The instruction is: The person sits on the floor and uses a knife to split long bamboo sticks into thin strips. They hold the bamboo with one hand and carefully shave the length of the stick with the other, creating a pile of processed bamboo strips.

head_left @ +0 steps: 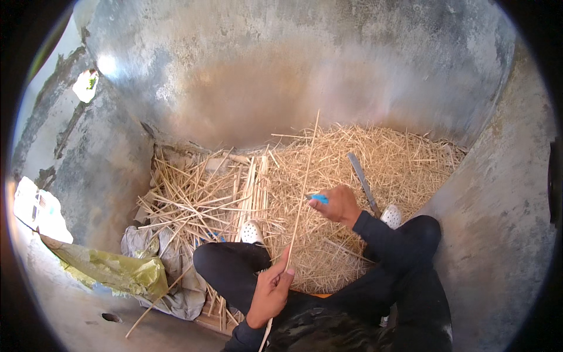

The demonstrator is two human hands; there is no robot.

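Head view.

Left hand (pixel 272 290): closed, thumb against fingers, on a long, thin, pale straw-coloured strip, bamboo-like (pixel 307 164). The strip runs up past the right hand's left side and down beyond the left wrist.

Right hand (pixel 340 203): clenched round a small knife with a bright blue handle (pixel 319 199), its short blade at the strip; whether the edge touches cannot be told.

Beyond and right of the right hand: one long, dark grey metal blade (pixel 359 175), lying on the shavings.

Around and beyond the right hand: a broad bed of fine, curled, straw-coloured shavings (pixel 410 158).

Left of the right hand: several flat, pale, parallel strips (pixel 252 188); further left, a loose heap of crossed, tan sticks (pixel 176 196).

Left of the left hand: a crumpled grey cloth sack (pixel 189 298) and, farther out, a yellow-green plastic sheet (pixel 146 277).

Condition of the work: the deep shavings suggest much paring already done. The held strip, full-length with the knife at it, appears unfinished. Whether the heaped pieces are finished or waiting cannot be told; the remaining count is likewise unclear.
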